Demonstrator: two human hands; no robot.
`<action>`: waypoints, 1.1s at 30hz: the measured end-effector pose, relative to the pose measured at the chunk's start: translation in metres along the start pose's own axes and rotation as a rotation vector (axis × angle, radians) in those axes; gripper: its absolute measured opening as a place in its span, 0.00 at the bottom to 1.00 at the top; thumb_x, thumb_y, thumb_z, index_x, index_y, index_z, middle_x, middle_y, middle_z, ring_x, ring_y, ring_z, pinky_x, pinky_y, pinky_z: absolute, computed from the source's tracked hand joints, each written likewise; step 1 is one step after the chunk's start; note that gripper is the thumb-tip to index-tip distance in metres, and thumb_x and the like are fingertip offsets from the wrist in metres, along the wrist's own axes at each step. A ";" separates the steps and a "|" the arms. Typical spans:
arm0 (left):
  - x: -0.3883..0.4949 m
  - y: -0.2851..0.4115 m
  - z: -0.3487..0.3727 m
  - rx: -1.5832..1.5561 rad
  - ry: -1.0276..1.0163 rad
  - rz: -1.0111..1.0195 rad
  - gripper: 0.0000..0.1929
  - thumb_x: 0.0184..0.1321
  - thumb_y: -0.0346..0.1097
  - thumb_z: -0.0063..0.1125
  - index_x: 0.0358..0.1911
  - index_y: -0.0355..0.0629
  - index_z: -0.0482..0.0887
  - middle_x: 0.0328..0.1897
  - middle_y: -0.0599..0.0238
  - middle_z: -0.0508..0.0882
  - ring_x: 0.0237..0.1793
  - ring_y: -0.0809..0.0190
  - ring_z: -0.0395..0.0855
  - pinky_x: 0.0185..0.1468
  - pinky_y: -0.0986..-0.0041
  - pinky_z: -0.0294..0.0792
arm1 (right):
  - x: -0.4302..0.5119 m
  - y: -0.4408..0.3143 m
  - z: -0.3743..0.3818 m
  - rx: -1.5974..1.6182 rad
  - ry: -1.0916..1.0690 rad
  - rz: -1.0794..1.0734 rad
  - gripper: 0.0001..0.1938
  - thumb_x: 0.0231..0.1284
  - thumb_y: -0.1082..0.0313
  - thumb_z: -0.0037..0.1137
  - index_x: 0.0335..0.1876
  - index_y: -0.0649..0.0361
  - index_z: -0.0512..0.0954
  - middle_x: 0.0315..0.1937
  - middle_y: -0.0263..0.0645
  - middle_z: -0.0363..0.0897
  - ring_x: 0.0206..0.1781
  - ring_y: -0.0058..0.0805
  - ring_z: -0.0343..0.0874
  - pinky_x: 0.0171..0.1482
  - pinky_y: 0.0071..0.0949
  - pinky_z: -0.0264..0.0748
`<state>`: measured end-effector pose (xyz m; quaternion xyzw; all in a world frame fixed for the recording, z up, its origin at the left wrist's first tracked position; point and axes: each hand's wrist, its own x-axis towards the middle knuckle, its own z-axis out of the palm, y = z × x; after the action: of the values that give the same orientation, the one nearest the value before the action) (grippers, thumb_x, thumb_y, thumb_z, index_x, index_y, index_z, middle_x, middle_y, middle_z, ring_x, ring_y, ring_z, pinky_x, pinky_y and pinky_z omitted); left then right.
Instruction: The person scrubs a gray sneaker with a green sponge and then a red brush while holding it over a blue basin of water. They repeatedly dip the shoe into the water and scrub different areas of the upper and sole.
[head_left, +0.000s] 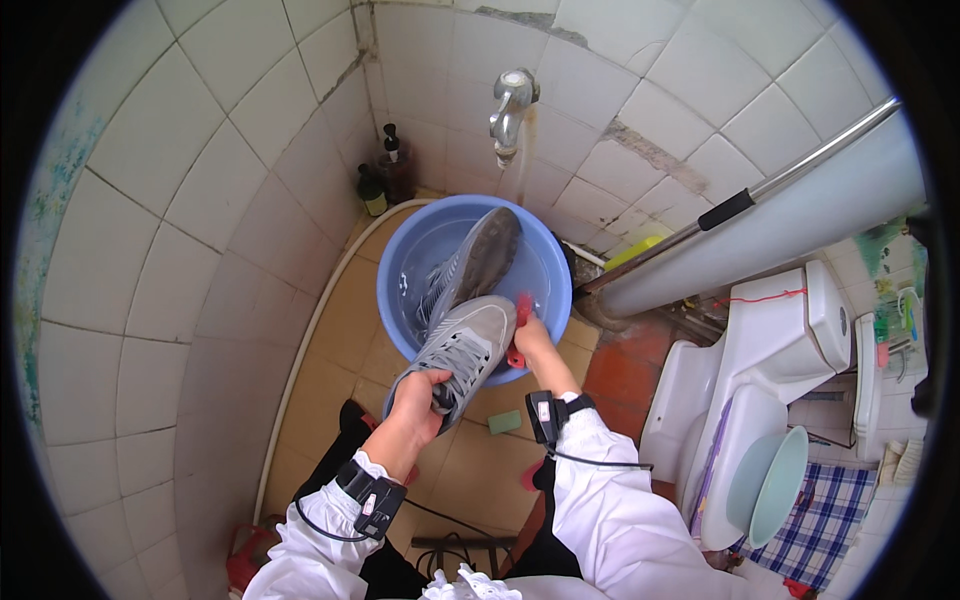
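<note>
My left hand (417, 405) grips a grey lace-up sneaker (469, 341) by its heel opening, thumb inside the collar. The shoe's toe points up and right over the near rim of a blue plastic basin (388, 322). Around the red handle of a brush (523, 309), my right hand (534, 341) is closed, beside the sneaker's toe. The brush head is blurred, and its bristles cannot be made out. A second grey sneaker (480, 259) lies tilted in the basin water, its dark sole turned to the right.
A metal tap (512, 112) juts from the tiled wall above the basin. A green soap bar (504, 422) lies on the floor. Two dark bottles (372, 191) stand in the corner. On the right are a thick pipe (750, 240), a metal pole (735, 206) and a white toilet (765, 322).
</note>
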<state>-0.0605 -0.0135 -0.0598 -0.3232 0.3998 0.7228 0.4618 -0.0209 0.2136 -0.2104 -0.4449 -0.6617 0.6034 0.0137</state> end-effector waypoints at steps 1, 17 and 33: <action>0.000 0.002 -0.002 0.020 -0.022 -0.017 0.21 0.63 0.24 0.52 0.61 0.25 0.75 0.59 0.45 0.84 0.57 0.48 0.85 0.62 0.61 0.77 | 0.008 0.005 0.004 0.001 -0.022 -0.025 0.21 0.76 0.72 0.47 0.71 0.61 0.70 0.48 0.46 0.85 0.42 0.39 0.85 0.43 0.43 0.83; -0.008 0.022 0.025 -0.080 -0.179 0.217 0.22 0.80 0.36 0.45 0.68 0.26 0.68 0.67 0.44 0.78 0.65 0.46 0.81 0.69 0.53 0.73 | -0.114 -0.063 -0.016 0.031 0.262 -0.260 0.23 0.78 0.63 0.49 0.73 0.62 0.70 0.46 0.42 0.82 0.40 0.32 0.81 0.44 0.29 0.73; 0.007 0.006 0.013 0.036 0.026 0.031 0.18 0.79 0.33 0.40 0.63 0.26 0.70 0.59 0.40 0.82 0.55 0.44 0.87 0.61 0.52 0.81 | -0.153 -0.093 -0.044 -0.497 0.063 -0.523 0.28 0.65 0.64 0.65 0.71 0.46 0.74 0.41 0.56 0.85 0.44 0.56 0.86 0.46 0.45 0.81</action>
<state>-0.0704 -0.0010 -0.0582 -0.3180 0.4239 0.7182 0.4509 0.0430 0.1670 -0.0441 -0.2685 -0.8790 0.3859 0.0795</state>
